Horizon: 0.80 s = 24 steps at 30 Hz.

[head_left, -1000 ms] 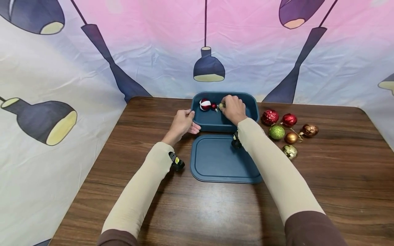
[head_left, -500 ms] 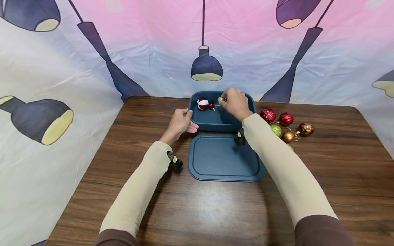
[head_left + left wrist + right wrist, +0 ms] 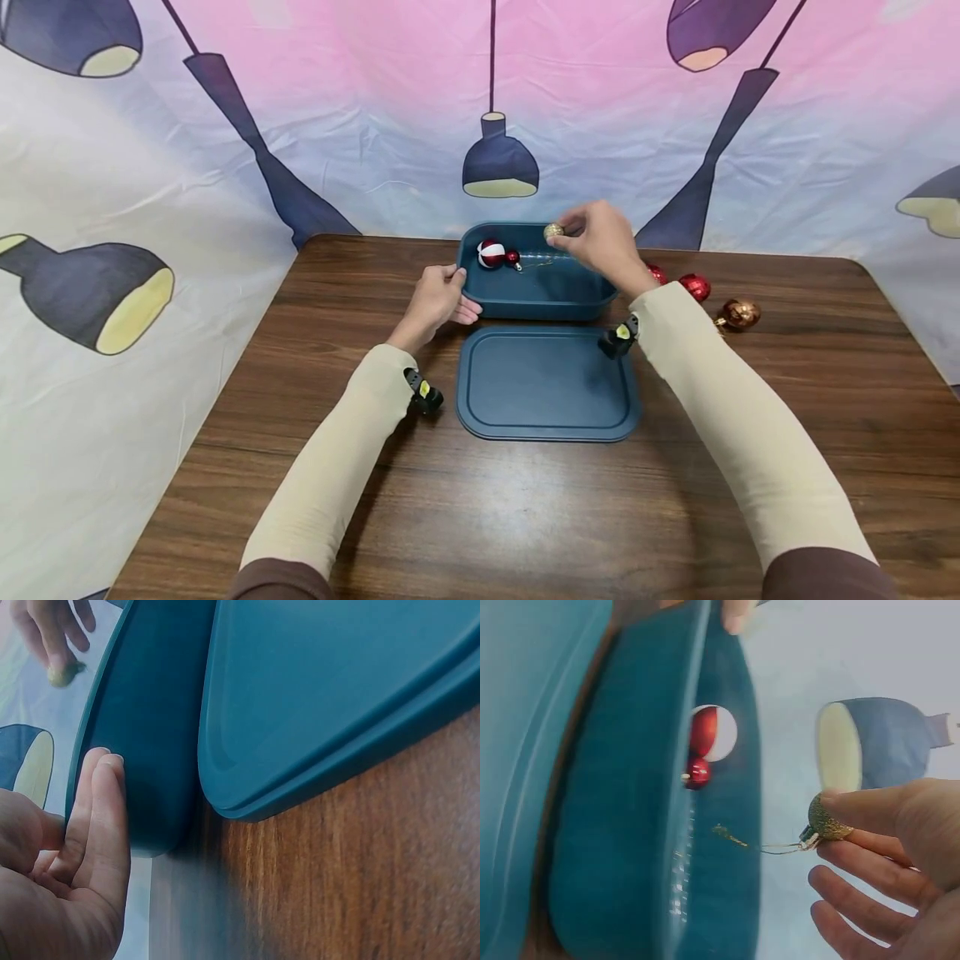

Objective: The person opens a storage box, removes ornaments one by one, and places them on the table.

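Observation:
A teal box (image 3: 581, 290) stands at the table's far middle, with a red-and-white bauble (image 3: 491, 253) and a small red bauble (image 3: 513, 258) inside. My right hand (image 3: 596, 240) hovers over the box's back rim and pinches a small gold glitter bauble (image 3: 553, 231) (image 3: 826, 819), whose gold string (image 3: 744, 842) trails down into the box. My left hand (image 3: 438, 298) rests with straight fingers (image 3: 105, 802) against the box's left wall (image 3: 154, 750).
The teal lid (image 3: 545, 383) lies flat in front of the box. Red baubles (image 3: 697, 287) and a copper one (image 3: 739, 314) lie on the table right of the box, partly hidden by my right forearm. A printed cloth backdrop hangs behind.
My right hand has risen from inside the box and moved right, lifting the gold bauble above the rim. My forearm now hides more of the baubles. The left hand stays put.

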Each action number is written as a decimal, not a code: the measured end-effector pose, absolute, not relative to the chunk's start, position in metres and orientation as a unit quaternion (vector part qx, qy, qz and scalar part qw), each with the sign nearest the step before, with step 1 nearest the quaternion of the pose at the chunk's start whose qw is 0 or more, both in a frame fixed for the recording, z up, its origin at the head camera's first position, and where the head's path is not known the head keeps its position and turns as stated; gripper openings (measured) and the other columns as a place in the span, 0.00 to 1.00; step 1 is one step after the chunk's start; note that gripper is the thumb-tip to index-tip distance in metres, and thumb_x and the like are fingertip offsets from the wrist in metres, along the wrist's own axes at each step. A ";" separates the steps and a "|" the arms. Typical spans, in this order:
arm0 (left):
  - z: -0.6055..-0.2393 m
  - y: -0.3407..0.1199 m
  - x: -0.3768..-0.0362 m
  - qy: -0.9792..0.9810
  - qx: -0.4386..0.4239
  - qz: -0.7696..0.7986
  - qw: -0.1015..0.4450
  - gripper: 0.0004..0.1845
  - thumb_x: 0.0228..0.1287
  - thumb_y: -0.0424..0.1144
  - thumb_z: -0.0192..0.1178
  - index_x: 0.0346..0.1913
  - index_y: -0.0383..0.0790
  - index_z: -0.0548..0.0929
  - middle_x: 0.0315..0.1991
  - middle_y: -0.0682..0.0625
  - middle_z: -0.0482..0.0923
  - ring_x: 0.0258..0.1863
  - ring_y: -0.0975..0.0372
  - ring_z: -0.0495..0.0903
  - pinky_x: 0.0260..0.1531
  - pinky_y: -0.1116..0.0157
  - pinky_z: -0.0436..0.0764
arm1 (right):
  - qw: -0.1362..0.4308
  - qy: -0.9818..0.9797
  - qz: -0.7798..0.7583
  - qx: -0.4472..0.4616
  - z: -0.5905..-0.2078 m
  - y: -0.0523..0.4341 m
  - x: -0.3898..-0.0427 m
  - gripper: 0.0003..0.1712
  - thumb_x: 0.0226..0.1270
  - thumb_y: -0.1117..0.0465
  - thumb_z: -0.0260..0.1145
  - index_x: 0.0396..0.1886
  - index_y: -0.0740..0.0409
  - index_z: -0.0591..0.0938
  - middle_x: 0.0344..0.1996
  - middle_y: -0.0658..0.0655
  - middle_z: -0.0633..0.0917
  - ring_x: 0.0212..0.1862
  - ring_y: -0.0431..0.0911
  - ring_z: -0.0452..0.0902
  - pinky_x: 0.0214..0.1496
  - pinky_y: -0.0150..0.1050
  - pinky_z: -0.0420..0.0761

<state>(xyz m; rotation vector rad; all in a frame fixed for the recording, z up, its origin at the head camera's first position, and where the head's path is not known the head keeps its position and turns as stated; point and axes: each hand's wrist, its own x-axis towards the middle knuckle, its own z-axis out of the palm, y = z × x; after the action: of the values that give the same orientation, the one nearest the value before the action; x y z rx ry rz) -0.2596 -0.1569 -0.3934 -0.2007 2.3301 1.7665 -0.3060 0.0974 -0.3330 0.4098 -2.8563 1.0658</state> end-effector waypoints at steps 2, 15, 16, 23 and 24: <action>-0.394 -0.157 -0.260 0.791 -0.068 0.599 0.105 0.29 0.84 0.43 0.44 0.80 0.38 0.54 0.32 0.35 0.87 0.30 0.47 0.89 0.37 0.53 0.89 | 0.039 -0.927 0.348 0.136 -0.329 0.104 -0.303 0.18 0.68 0.55 0.73 0.50 0.62 0.88 0.47 0.63 0.88 0.48 0.55 0.84 0.50 0.53 0.84; -0.394 -0.163 -0.258 0.797 -0.054 0.594 0.097 0.29 0.84 0.42 0.44 0.80 0.35 0.56 0.30 0.36 0.86 0.29 0.48 0.89 0.36 0.54 0.89 | 0.079 -0.929 0.328 0.153 -0.308 0.144 -0.274 0.16 0.64 0.52 0.75 0.47 0.56 0.91 0.39 0.59 0.90 0.39 0.51 0.86 0.42 0.47 0.82; -0.394 -0.163 -0.258 0.796 -0.053 0.595 0.097 0.29 0.84 0.42 0.43 0.80 0.35 0.56 0.31 0.36 0.86 0.29 0.47 0.89 0.37 0.52 0.89 | 0.080 -0.930 0.324 0.155 -0.307 0.149 -0.272 0.16 0.64 0.52 0.75 0.46 0.56 0.91 0.37 0.59 0.90 0.38 0.51 0.85 0.40 0.45 0.81; -0.393 -0.164 -0.259 0.795 -0.055 0.596 0.097 0.28 0.84 0.42 0.43 0.79 0.35 0.57 0.31 0.35 0.86 0.30 0.46 0.89 0.38 0.51 0.89 | 0.040 -0.933 0.328 0.145 -0.302 0.179 -0.260 0.20 0.63 0.49 0.76 0.47 0.58 0.90 0.37 0.59 0.90 0.35 0.45 0.84 0.35 0.37 0.79; -0.393 -0.164 -0.259 0.795 -0.055 0.596 0.097 0.28 0.84 0.42 0.43 0.79 0.35 0.57 0.31 0.36 0.86 0.29 0.46 0.89 0.38 0.52 0.89 | 0.031 -0.934 0.328 0.140 -0.302 0.184 -0.258 0.22 0.63 0.47 0.76 0.47 0.58 0.90 0.37 0.59 0.90 0.35 0.45 0.83 0.36 0.37 0.79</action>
<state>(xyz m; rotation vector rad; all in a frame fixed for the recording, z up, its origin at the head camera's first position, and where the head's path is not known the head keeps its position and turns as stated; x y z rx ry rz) -0.2592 -0.1636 -0.3932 -0.1624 2.3550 1.7659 -0.2578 0.1842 -0.3019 0.4323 -2.8767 1.0094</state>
